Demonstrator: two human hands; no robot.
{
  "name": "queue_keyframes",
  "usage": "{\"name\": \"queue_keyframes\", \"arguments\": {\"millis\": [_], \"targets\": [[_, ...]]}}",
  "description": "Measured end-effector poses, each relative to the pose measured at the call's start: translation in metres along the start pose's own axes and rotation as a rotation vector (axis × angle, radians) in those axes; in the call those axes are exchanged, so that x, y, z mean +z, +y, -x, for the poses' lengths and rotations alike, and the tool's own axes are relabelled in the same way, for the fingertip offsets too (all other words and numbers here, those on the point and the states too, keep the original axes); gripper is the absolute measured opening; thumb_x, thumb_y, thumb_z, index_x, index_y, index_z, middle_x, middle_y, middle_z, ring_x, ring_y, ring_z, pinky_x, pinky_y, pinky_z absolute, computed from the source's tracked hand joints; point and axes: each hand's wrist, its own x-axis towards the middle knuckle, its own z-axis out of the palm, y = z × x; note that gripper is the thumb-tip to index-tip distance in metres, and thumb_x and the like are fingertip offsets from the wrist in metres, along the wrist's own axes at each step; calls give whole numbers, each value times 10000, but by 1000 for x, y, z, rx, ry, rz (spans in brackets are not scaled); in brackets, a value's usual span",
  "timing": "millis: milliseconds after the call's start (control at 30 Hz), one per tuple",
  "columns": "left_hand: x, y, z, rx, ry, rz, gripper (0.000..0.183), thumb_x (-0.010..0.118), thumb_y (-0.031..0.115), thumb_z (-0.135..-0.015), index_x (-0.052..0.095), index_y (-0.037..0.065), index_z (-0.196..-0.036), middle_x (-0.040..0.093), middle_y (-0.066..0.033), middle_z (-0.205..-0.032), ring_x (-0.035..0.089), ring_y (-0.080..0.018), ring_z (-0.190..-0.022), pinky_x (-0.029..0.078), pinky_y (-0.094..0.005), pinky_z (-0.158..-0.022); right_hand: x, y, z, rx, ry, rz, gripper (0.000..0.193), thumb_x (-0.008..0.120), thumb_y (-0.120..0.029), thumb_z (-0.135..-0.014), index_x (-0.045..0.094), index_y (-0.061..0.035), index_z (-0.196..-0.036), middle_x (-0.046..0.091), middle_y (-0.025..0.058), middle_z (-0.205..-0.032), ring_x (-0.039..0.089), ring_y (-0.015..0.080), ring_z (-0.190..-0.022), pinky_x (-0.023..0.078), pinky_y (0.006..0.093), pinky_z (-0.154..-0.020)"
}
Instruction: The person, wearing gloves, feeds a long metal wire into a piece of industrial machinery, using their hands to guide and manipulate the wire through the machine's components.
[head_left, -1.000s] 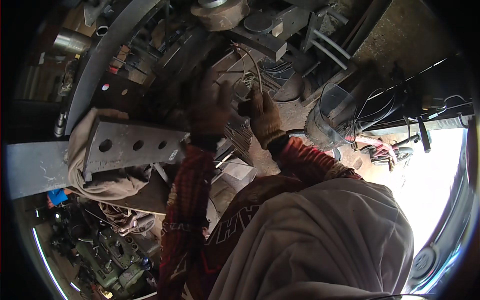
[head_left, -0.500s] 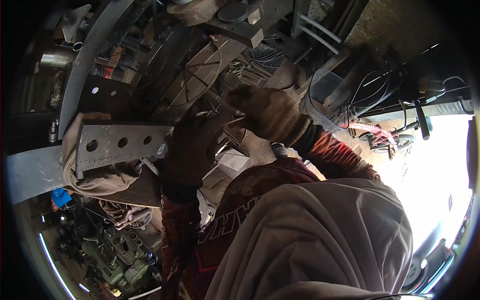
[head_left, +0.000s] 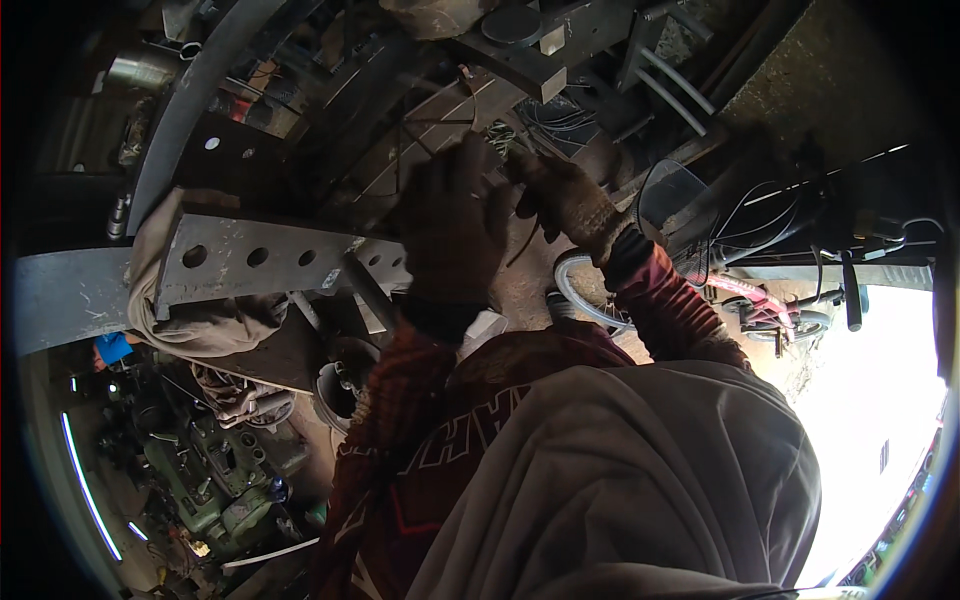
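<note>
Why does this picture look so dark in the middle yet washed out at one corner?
In the head view, daylight from outside blows out the lower right to plain white, so the gloved left hand, the right hand and the clutter behind them sink into shadow; the fisheye lens bends the drilled metal bar and rings the frame in black; fine detail near the hands is murky.

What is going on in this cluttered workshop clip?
A person in dark work gloves has both hands raised close together over a crowded bench. The left hand and the right hand meet around a thin wire that hangs between them; how firmly either grips it is hard to tell. To the left lies a metal bar with holes, draped partly with a cloth. A bicycle stands off to the right.
</note>
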Motion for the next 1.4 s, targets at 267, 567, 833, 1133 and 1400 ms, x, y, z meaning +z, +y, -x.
{"name": "queue_keyframes", "arguments": {"millis": [267, 567, 833, 1133, 1400], "targets": [[56, 20, 47, -284, -377, 77, 557, 595, 107, -895, 402, 30, -1412, 631, -172, -990, 676, -361, -889, 561, -468, -736, 2, 39, -25, -32, 28, -59, 312, 528, -273, -1013, 615, -15, -1165, 637, 107, -864, 651, 162, -743, 548, 307, -639], [50, -4, 54, -105, -281, -43, 452, 624, 213, -928, 504, 85, -1345, 643, -117, -843, 676, -299, -748, 539, -432, -619, 14, 61, -32, -134, 5, -69, 498, 496, -477, -1013, 635, -20, -1151, 633, 87, -920, 620, 165, -725, 533, 304, -681], [44, -18, 53, -38, -268, -150, 375, 606, 296, -958, 588, 150, -1303, 657, -71, -818, 673, -257, -737, 536, -406, -628, 15, 41, -47, 13, 26, -546, 723, 498, -682, -946, 578, -12, -1207, 605, 121, -998, 620, 222, -888, 541, 368, -795], [32, -51, 53, 179, -218, -204, 328, 603, 276, -951, 636, 196, -1268, 656, -34, -769, 666, -221, -711, 527, -392, -593, 35, 18, -99, 74, -339, -1396, 658, 494, -627, -972, 548, -15, -1209, 620, 188, -1190, 634, 338, -1019, 505, 504, -898], [-10, -123, 28, 277, -403, -265, 326, 624, 199, -904, 659, 206, -1228, 671, -49, -815, 683, -228, -786, 538, -403, -648, 96, 24, -149, -44, 276, -1065, 685, 334, -655, -982, 607, -32, -1066, 606, 93, -902, 589, 264, -733, 469, 421, -586]]}}
